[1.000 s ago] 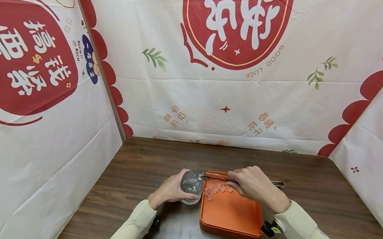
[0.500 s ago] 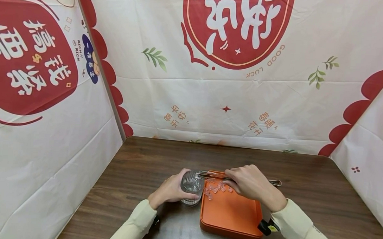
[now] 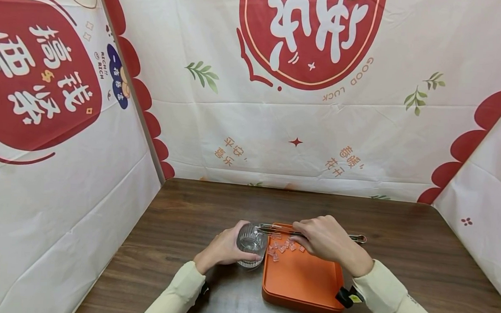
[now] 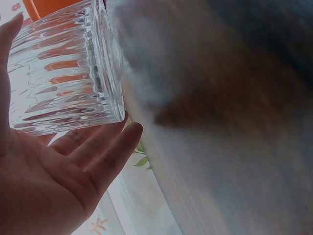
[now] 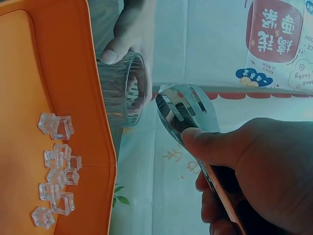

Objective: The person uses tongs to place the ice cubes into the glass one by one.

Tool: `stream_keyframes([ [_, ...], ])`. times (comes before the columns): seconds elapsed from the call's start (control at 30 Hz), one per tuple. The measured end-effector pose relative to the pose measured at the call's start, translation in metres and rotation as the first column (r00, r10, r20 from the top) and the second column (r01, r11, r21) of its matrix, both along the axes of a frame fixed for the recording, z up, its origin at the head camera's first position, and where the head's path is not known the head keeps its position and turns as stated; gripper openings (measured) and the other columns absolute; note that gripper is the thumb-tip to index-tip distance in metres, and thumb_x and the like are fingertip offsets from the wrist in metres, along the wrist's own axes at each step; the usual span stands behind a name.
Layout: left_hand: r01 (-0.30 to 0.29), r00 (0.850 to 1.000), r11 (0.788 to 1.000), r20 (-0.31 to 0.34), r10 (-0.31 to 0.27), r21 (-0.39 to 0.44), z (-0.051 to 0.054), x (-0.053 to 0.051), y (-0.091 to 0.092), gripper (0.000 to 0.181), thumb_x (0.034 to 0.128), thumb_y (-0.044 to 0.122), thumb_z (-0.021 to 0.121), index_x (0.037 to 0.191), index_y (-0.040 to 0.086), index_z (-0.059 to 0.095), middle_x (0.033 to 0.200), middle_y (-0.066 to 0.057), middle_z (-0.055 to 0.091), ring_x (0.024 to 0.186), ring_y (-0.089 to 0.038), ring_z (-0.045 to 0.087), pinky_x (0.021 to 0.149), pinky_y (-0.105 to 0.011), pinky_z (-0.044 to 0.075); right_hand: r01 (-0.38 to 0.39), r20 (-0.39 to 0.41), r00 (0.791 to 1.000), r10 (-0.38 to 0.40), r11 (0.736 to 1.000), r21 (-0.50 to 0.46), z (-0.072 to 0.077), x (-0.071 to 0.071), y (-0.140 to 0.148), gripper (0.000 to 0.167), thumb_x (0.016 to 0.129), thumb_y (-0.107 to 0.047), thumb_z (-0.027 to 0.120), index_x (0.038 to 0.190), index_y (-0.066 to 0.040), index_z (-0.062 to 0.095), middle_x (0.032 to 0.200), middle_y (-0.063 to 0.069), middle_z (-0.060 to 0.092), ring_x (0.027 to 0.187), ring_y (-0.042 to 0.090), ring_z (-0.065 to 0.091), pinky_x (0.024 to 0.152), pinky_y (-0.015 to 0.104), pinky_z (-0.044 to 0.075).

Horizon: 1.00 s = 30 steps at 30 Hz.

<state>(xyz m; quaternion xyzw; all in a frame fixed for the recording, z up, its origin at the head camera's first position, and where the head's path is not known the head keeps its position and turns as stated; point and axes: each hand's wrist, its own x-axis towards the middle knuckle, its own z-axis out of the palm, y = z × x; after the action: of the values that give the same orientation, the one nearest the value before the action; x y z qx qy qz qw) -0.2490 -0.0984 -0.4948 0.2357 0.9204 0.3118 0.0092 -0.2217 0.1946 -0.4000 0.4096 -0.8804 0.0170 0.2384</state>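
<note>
A ribbed clear drinking glass (image 3: pixel 251 244) is gripped by my left hand (image 3: pixel 224 247), thumb and fingers around its sides. My right hand (image 3: pixel 324 237) holds metal tongs (image 5: pixel 181 105) with slotted ends, its thumb pressing along one arm. In the head view, the tong ends reach over the glass's rim from the right. Whether a cube sits between them cannot be made out. Several clear ice-like cubes (image 5: pixel 55 159) lie in the orange tray (image 3: pixel 306 283), toward its far left corner, beneath the tongs.
The tray stands on a dark wood-grain table (image 3: pixel 199 205), just right of the glass. Printed white cloth (image 3: pixel 268 125) hangs behind the table and along both sides.
My right hand has shifted slightly left, bringing the tong ends from the glass's right edge to over its rim. The left hand and glass stay in place.
</note>
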Motion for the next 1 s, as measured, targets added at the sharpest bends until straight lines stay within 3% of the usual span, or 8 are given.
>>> stream_keyframes([
  [0.4,0.003,1.000,1.000,-0.006,-0.003,0.005,0.000,0.000,0.000,0.091,0.0646,0.069,0.080,0.136,0.024,0.046,0.112,0.000,0.068,0.097,-0.016,0.065,0.080,-0.035,0.052,0.031,0.029,0.999,-0.030,0.999,-0.017,-0.001,0.001,0.002,0.037,0.085,-0.038,0.076,0.071,-0.021,0.046,0.057,-0.015,0.037,0.044,0.002,0.031,0.045,0.022,0.023],
  [1.0,0.003,1.000,1.000,-0.005,-0.003,0.012,-0.001,-0.001,0.000,0.091,0.0645,0.069,0.081,0.135,0.024,0.046,0.111,0.001,0.068,0.097,-0.016,0.065,0.081,-0.036,0.053,0.075,0.082,0.994,-0.077,0.997,0.030,-0.003,0.005,0.018,0.035,0.085,-0.041,0.076,0.074,-0.020,0.050,0.059,-0.015,0.038,0.046,0.002,0.032,0.045,0.022,0.024],
])
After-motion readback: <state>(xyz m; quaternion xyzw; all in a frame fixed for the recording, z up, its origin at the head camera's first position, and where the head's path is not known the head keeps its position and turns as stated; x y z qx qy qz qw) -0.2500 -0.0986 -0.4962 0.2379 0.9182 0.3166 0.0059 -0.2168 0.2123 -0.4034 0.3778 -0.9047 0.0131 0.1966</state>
